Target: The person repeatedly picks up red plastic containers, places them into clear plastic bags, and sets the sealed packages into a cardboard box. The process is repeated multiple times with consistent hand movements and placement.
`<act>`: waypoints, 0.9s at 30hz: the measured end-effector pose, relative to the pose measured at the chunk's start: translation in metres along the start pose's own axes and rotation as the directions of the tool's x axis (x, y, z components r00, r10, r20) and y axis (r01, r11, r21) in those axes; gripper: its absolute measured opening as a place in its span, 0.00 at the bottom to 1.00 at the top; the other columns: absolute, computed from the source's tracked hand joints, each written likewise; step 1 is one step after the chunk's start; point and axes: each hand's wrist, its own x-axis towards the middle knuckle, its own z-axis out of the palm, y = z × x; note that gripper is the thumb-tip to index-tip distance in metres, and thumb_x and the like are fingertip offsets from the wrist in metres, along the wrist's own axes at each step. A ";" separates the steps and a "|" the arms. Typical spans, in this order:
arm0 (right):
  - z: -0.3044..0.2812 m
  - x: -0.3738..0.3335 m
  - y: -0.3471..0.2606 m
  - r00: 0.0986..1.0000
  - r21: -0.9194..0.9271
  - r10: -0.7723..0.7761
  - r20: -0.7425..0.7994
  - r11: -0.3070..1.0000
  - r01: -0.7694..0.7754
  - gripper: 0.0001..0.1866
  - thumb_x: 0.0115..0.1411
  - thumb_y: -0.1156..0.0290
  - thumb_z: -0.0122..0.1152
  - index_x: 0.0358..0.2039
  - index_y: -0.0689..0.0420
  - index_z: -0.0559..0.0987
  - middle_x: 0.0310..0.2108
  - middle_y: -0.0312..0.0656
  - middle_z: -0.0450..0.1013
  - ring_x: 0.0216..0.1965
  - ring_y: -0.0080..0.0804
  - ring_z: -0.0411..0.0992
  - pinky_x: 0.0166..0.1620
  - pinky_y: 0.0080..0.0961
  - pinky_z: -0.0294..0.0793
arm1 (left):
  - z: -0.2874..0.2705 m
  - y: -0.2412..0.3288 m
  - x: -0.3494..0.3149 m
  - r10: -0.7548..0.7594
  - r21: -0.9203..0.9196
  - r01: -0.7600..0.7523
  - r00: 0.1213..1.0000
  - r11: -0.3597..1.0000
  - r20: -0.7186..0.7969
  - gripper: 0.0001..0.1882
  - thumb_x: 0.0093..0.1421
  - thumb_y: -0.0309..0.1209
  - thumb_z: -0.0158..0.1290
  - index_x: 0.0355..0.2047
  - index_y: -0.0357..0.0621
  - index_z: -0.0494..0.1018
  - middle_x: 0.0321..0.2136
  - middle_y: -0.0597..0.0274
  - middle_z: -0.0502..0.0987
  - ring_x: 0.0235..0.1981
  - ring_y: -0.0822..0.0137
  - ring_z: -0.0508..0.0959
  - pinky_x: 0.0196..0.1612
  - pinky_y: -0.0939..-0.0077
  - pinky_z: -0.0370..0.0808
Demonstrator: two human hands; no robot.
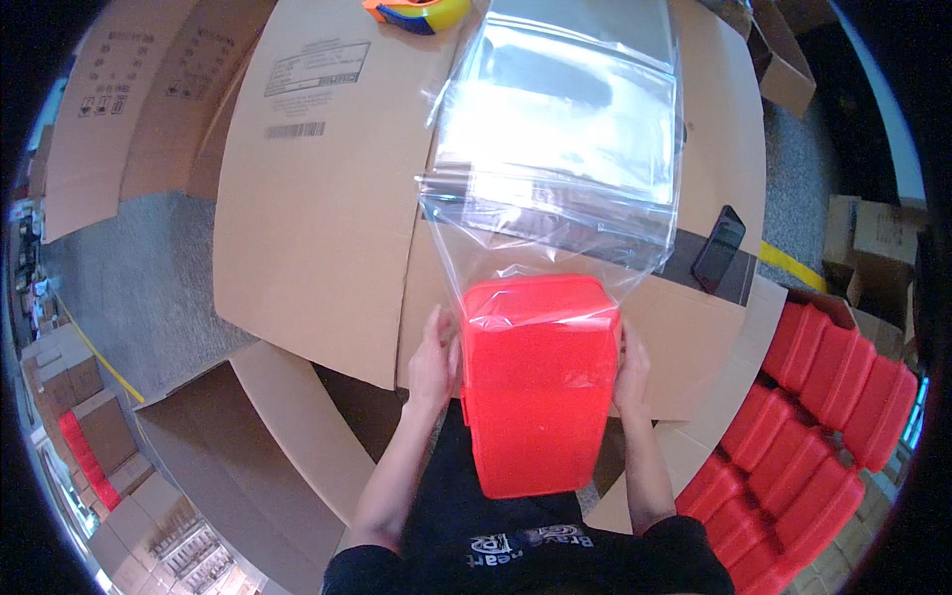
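A red plastic case with rounded corners lies between my two hands, its near end reaching over my lap. My left hand grips its left side, and my right hand grips the right side, with those fingers partly hidden behind the case. The far end of the case sits inside the mouth of a clear plastic bag. That bag stretches away from me over a pile of shiny clear bags lying on the cardboard.
Flattened cardboard covers the work surface. A black phone lies at the right, and an orange and yellow tape dispenser at the far edge. More red cases fill a carton at my right. An open carton stands at my left.
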 end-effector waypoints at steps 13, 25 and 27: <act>-0.017 -0.041 0.025 0.916 -0.075 -0.044 0.398 0.994 0.080 0.08 0.54 0.73 0.53 0.32 0.61 0.78 0.31 0.57 0.74 0.34 0.56 0.74 0.35 0.45 0.74 | -0.007 -0.026 -0.027 0.199 0.172 -0.319 0.848 0.932 0.492 0.33 0.56 0.25 0.45 0.63 0.37 0.53 0.36 0.43 0.78 0.32 0.49 0.80 0.33 0.56 0.79; -0.005 -0.102 0.073 0.880 -0.215 -0.027 0.474 0.966 0.146 0.09 0.55 0.73 0.51 0.32 0.60 0.78 0.26 0.56 0.74 0.29 0.58 0.73 0.33 0.47 0.72 | -0.005 -0.053 -0.083 0.171 0.076 -0.244 0.839 0.967 0.516 0.37 0.53 0.21 0.46 0.65 0.40 0.51 0.34 0.41 0.77 0.30 0.48 0.80 0.31 0.54 0.78; -0.001 -0.132 0.079 0.921 0.033 -0.034 0.388 0.999 0.023 0.09 0.57 0.72 0.50 0.33 0.59 0.78 0.22 0.54 0.73 0.25 0.54 0.73 0.31 0.44 0.71 | -0.003 -0.063 -0.108 0.130 0.073 -0.195 0.845 0.978 0.518 0.37 0.52 0.21 0.46 0.65 0.40 0.51 0.32 0.42 0.77 0.28 0.48 0.80 0.30 0.54 0.78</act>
